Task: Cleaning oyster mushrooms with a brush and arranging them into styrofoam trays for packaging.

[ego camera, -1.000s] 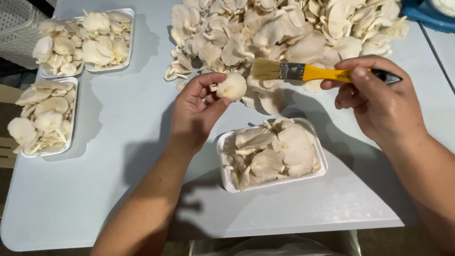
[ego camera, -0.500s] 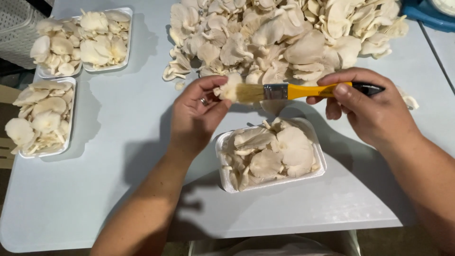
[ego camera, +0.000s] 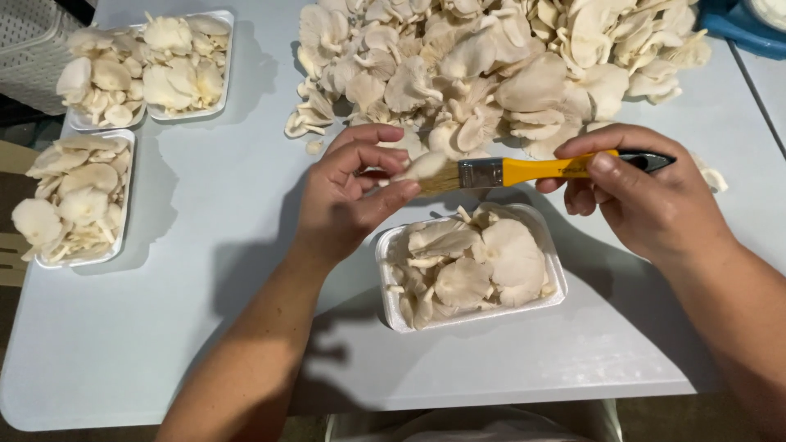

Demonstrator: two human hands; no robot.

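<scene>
A single pale mushroom (ego camera: 424, 166) sits pinched in the grip of the left hand (ego camera: 348, 196), thumb and fingers closed on it, just above the near tray (ego camera: 557, 278) of mushrooms. The paintbrush (ego camera: 524, 171) lies level, its long axis running straight toward the right from that mushroom, bristles touching it, yellow handle clamped in the grip of the right hand (ego camera: 643, 200). Beyond the near tray lies a loose heap of mushrooms (ego camera: 499, 65); well to its left on the tabletop (ego camera: 221, 270) stand three filled trays (ego camera: 123, 123).
</scene>
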